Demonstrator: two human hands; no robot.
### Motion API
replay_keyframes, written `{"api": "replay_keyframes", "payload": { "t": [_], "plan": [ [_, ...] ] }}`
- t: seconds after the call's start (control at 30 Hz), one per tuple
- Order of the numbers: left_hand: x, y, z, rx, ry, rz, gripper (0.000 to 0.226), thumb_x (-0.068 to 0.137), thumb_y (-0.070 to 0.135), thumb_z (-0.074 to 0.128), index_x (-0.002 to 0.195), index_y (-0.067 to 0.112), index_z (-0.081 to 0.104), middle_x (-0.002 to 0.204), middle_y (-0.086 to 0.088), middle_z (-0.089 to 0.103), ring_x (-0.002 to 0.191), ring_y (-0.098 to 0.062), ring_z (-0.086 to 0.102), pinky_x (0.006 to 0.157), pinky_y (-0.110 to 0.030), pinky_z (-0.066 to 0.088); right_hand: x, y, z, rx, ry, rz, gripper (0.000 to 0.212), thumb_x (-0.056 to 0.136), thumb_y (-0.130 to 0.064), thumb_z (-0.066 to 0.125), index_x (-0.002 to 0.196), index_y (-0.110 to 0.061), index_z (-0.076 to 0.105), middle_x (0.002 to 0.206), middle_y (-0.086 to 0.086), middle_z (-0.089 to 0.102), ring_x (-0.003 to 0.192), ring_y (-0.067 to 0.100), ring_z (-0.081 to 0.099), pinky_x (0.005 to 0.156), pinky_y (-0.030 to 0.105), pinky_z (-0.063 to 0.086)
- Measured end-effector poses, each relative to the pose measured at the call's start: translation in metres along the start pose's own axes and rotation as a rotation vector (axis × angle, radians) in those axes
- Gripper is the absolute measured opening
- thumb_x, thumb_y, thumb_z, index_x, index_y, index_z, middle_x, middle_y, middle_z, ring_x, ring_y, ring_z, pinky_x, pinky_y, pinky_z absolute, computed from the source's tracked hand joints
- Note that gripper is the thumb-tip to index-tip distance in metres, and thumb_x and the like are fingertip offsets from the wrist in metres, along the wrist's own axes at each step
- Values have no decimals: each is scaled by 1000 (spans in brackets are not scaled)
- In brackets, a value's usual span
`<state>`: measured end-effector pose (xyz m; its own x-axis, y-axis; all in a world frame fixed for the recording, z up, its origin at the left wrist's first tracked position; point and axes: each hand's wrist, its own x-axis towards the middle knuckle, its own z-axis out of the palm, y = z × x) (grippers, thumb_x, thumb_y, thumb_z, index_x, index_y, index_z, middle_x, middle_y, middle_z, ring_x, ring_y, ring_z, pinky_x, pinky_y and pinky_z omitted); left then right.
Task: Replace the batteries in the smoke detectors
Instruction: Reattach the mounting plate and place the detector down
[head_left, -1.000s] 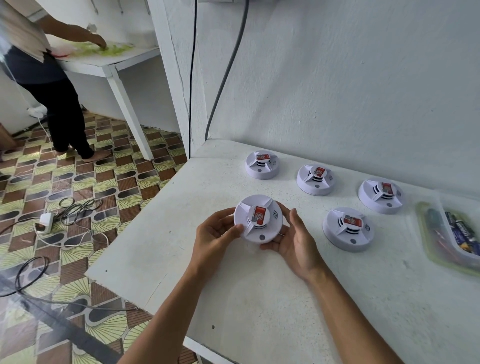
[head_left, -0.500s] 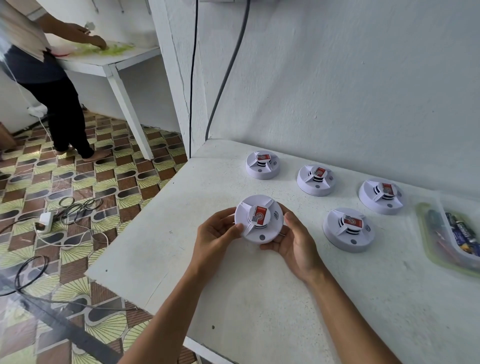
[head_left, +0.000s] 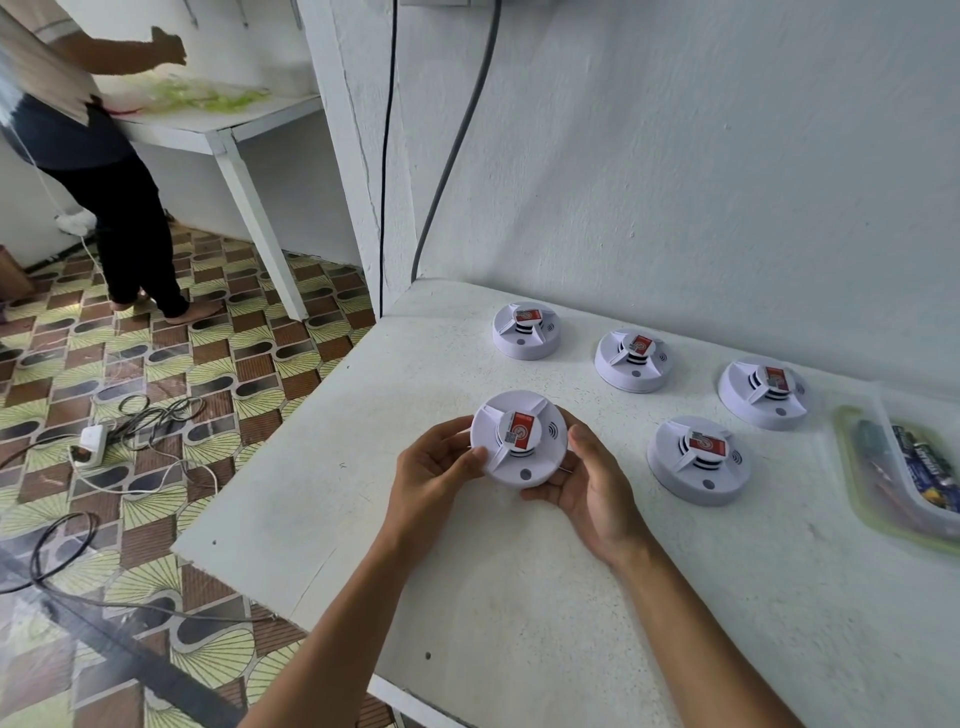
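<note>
Left hand (head_left: 435, 466): centre-left of frame, fingers curled round the held detector's left rim, thumb on its face.
Held detector (head_left: 518, 439): centre, lifted above the worktop (head_left: 519, 613), face up, unopened.
Right hand (head_left: 589, 480): cups the right rim from beneath, fingers curled.
Risk: twisting the cover with so light a hold may let the unit slip onto the worktop.
Battery tray (head_left: 883, 525): right edge, well apart.
Change: grip and position match the earlier frames.
</note>
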<state>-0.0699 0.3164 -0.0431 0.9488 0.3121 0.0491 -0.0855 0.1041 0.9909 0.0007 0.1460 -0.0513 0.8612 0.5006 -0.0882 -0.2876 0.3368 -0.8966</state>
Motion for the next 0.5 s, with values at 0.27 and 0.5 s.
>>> {"api": "replay_keyframes", "payload": {
  "t": [0.27, 0.5],
  "plan": [
    [-1, 1, 0, 30, 4, 1, 38, 84, 18, 68, 121, 9, 64, 109, -7, 74, 102, -24, 70, 87, -37, 57, -2, -2, 2, -7, 4, -6, 50, 89, -43, 44, 132, -19, 54, 121, 16, 64, 94, 26, 66, 69, 37, 55],
    [-2, 2, 1, 34, 6, 4, 36, 84, 18, 69, 119, 11, 64, 108, -5, 74, 101, -23, 70, 85, -33, 57, -2, -3, 2, -8, 4, -13, 48, 90, -42, 44, 131, -20, 55, 120, 16, 64, 94, 26, 66, 68, 38, 55]
  ]
}}
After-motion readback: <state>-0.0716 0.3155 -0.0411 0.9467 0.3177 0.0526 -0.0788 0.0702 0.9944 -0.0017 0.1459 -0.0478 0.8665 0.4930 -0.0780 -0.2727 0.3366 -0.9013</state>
